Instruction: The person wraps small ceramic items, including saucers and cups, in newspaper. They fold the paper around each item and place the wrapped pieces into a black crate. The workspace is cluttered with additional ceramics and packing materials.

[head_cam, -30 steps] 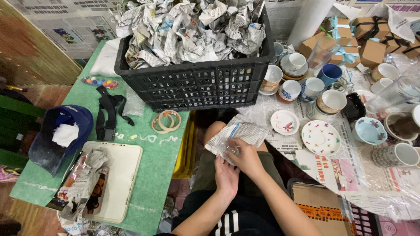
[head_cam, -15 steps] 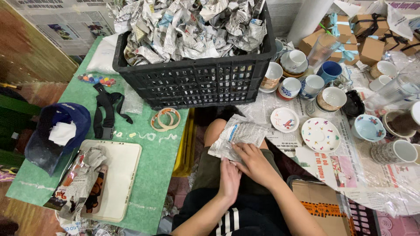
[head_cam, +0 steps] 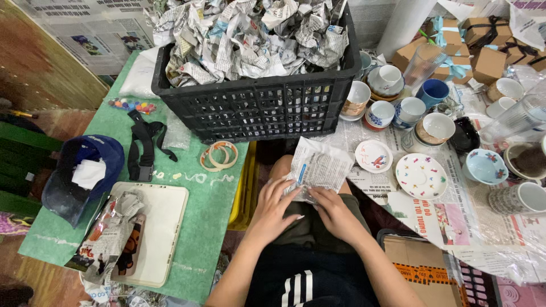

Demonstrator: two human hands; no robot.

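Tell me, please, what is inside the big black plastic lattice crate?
The black plastic lattice crate is heaped with crumpled newspaper bundles. Whatever they wrap, and anything beneath them, is covered.

Looks like a small home-run packing spot for a ceramics shop, set up right on the floor. Top middle of the frame there's a black plastic crate (head_cam: pixel 259 105) stuffed with crumpled newspaper (head_cam: pixel 250 34), and the right side is crowded with cups (head_cam: pixel 378 112), painted saucers (head_cam: pixel 421 175) and bowls (head_cam: pixel 483 166) sitting on spread-out newspaper sheets (head_cam: pixel 449 222). Upper right corner has a stack of little brown gift boxes (head_cam: pixel 489 62) tied with ribbon, plus tape rolls (head_cam: pixel 219 156) on the green mat (head_cam: pixel 193 227) at left, so it's pretty clearly a wrap-and-ship setup.
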